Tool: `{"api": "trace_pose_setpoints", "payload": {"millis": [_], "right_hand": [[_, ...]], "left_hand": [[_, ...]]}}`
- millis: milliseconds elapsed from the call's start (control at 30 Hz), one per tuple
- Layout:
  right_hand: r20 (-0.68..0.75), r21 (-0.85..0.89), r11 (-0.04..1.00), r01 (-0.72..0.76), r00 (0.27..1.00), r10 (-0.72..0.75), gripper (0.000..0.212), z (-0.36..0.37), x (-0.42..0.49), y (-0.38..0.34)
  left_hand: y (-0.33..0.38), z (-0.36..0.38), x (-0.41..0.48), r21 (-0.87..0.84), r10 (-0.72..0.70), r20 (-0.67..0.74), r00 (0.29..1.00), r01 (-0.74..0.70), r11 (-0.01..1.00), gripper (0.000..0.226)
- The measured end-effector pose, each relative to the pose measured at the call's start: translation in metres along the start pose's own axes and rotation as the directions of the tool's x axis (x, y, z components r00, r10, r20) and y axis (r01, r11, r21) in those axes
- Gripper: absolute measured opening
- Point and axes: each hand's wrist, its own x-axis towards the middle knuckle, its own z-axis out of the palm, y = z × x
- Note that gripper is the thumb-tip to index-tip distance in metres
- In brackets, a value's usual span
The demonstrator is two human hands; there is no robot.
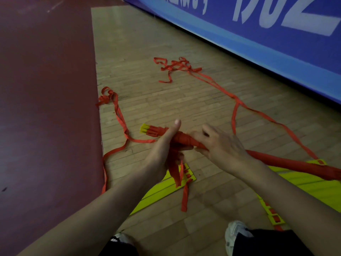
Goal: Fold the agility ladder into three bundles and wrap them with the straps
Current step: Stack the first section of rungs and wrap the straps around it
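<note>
left hand (162,152) grips bundle (182,138), thumb up | right hand (223,145) curled round it, just beside | bundle above floor (147,100), axis left-right | loose strap (120,115) trails left, my left hand nearer

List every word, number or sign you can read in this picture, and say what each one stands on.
"02": large white characters on the blue banner. The frame cuts off their tops, so this reading is uncertain, and the characters before them cannot be made out.
Smaller white characters further left on the banner: cropped and blurred, unreadable.
No writing shows on the red bundle, straps, yellow rungs or shoes.
</note>
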Motion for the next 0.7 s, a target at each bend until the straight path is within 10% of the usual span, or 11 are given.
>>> {"api": "trace_pose_setpoints", "payload": {"millis": [267, 433, 700], "right_hand": [[-0.098, 0.074, 0.997, -0.030, 0.995, 0.037, 0.063, 0.007, 0.000, 0.008], [0.272, 0.285, 0.921, -0.266, 0.944, 0.188, 0.085, -0.008, -0.005, 0.030], [0.676, 0.642, 0.537, -0.547, 0.734, -0.060, 0.042, -0.024, -0.009, 0.045]], "left_hand": [[0.003, 0.002, 0.004, -0.084, 0.136, -0.127, 0.983, -0.147, 0.986, 0.027], [0.008, -0.013, 0.010, -0.192, 0.232, -0.114, 0.966, -0.250, 0.949, 0.031], [0.006, -0.023, 0.011, -0.241, 0.253, -0.078, 0.964, -0.264, 0.934, 0.029]]}}
